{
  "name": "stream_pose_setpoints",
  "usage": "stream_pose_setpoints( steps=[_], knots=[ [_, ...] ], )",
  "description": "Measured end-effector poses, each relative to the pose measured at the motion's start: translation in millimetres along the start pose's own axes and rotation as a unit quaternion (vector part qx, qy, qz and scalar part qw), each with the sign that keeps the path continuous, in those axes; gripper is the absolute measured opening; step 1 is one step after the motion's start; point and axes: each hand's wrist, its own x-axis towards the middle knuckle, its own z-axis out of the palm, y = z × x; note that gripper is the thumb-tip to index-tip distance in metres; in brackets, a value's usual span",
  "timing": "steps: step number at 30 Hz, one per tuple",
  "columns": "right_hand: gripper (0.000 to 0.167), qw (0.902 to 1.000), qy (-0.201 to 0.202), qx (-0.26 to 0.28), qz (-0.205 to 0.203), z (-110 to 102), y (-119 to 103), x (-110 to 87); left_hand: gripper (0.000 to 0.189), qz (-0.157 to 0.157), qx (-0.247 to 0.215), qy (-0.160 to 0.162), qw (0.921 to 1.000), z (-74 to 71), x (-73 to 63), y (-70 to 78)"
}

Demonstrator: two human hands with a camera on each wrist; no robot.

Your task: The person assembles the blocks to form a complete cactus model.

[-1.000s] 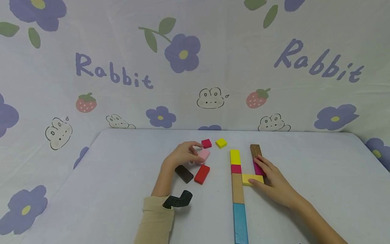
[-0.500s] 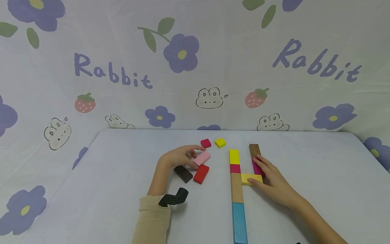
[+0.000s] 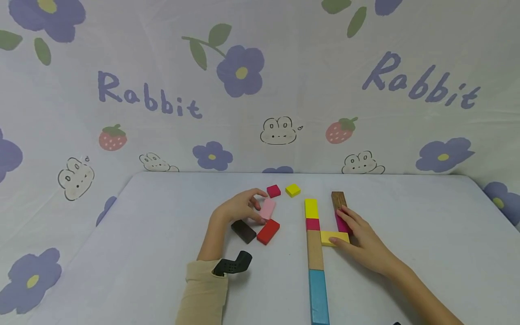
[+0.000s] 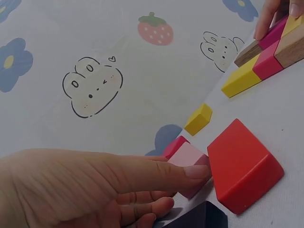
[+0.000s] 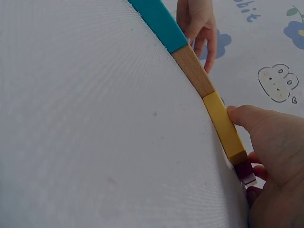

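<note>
In the head view my left hand [image 3: 239, 207] pinches a pink block [image 3: 267, 208] between thumb and fingers; the left wrist view shows the thumb across it. A red block [image 3: 268, 232] and a dark block [image 3: 243, 231] lie close by. My right hand [image 3: 367, 246] rests its thumb on a yellow block [image 3: 328, 238] and its fingers on a magenta block [image 3: 341, 222], partly covered. That yellow block meets the side of a wooden block [image 3: 315, 250]. Behind the magenta block is a brown block [image 3: 338, 198].
A straight row on the white tabletop [image 3: 162, 280] joins a blue block [image 3: 318, 295], the wooden block, a crimson block [image 3: 312, 224] and another yellow block [image 3: 311, 208]. Farther back lie a small crimson block [image 3: 274, 191] and a small yellow block [image 3: 293, 190]. Patterned cloth hangs behind.
My left hand has shifted a little left and nearer, and the pink block has turned between its fingers. The red block has turned slightly. My right hand keeps its place on the blocks.
</note>
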Motion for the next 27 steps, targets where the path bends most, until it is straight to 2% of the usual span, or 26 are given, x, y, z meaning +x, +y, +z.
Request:
stream_pose_setpoints(
  steps=[6, 13, 18, 22, 27],
  knots=[
    [0.078, 1.0000, 0.001, -0.002, 0.002, 0, -1, 0.1, 0.061, -0.004, 0.015, -0.002, 0.9999, 0.5, -1.0, 3.3],
    [0.078, 1.0000, -0.001, -0.001, 0.003, 0, -2, 0.1, 0.060, -0.001, 0.028, 0.031, 0.9991, 1.0, -2.7, 5.6],
    [0.078, 1.0000, 0.000, -0.001, 0.004, 0, -2, -0.3, 0.060, 0.004, 0.029, 0.059, 0.9978, 0.2, -3.7, 12.4],
    [0.078, 1.0000, 0.001, -0.001, 0.005, 0, -2, -0.3, 0.060, 0.023, 0.017, 0.086, 0.9959, -1.0, -5.1, 18.8],
    [0.079, 1.0000, 0.000, -0.003, 0.008, -1, -2, -0.3, 0.064, 0.049, -0.026, 0.112, 0.9921, -0.6, -6.2, 27.0]
  ],
)
